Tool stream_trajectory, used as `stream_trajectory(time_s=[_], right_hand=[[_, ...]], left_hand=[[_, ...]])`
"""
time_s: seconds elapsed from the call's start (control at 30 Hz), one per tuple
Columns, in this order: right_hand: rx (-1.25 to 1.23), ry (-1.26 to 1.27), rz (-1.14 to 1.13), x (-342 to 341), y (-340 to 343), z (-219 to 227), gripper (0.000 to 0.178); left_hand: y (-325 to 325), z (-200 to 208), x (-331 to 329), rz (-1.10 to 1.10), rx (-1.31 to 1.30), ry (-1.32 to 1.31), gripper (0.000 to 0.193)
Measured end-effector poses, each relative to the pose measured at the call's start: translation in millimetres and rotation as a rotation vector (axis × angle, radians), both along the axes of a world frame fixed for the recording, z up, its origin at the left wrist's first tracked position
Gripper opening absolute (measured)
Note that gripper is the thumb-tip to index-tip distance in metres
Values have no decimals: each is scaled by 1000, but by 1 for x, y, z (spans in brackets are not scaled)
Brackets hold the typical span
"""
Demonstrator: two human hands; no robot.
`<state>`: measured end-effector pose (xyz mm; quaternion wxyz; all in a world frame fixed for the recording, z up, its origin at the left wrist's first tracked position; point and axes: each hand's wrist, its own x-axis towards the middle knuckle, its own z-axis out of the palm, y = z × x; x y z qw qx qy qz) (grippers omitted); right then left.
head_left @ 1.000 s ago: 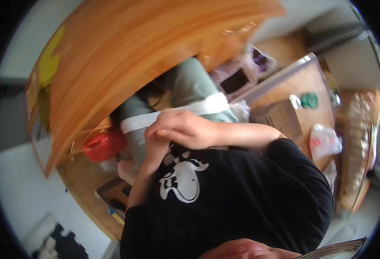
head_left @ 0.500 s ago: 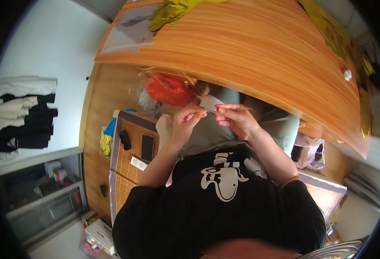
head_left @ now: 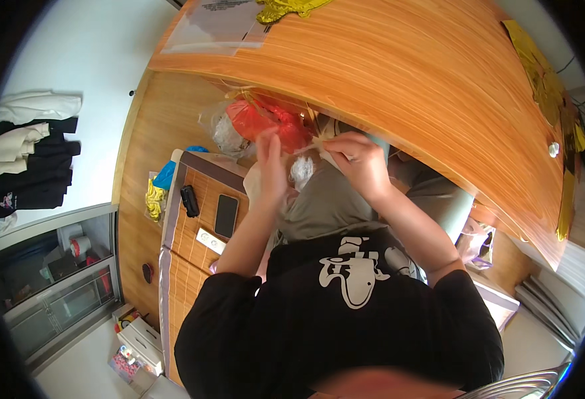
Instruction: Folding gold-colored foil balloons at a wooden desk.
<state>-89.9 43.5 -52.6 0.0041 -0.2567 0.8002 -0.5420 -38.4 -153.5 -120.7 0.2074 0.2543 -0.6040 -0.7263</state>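
Observation:
My left hand (head_left: pixel 270 166) is raised in front of the lap, blurred by motion; its fingers look stretched out with nothing visible in them. To its right, my right hand (head_left: pixel 361 163) is closed in a pinch, fingertips pointing left. What it pinches, if anything, is too small to make out; a pale wisp shows at the fingertips. Between and below the hands, a crumpled ball of clear plastic film (head_left: pixel 302 171) is by my grey-trousered thigh (head_left: pixel 326 206). Just beyond the hands hangs a red plastic bag (head_left: pixel 256 121), partly covered by the left fingertips.
A wooden desk (head_left: pixel 399 73) curves across the far side, with a clear plastic sleeve (head_left: pixel 216 30) and gold foil (head_left: pixel 292 8) on it. More gold foil (head_left: pixel 538 73) hangs at the right. On the left, a bamboo-mat seat holds a phone (head_left: pixel 226 215), a black case (head_left: pixel 189 201) and a white power strip (head_left: pixel 211 241).
My hands have moved apart, the left one up and to the left. The whitish translucent piece between them is gone from there, and crumpled clear film now shows below. The view has shifted slightly.

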Motion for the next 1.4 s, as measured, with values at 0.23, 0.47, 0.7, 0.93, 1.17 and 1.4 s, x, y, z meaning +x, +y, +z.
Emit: stream_trajectory(time_s=[0.23,0.47,0.7,0.93,1.17,1.4], right_hand=[[235,528,146,-14,-46,-4,21],[164,150,139,-25,-77,-15,18],[20,-2,2,-35,-92,-27,16],[43,57,96,-45,-128,-57,25],[43,-174,369,-40,-126,-85,57],[92,50,205,-19,-49,-47,39]], left_hand=[[-71,-93,-43,275,-764,-184,39],[-58,-85,-35,234,-911,-175,22],[-51,-60,-2,136,-708,-110,12],[-66,-58,8,101,-761,-115,12],[-64,-58,7,60,-609,9,12],[-71,-64,3,7,-800,-56,11]])
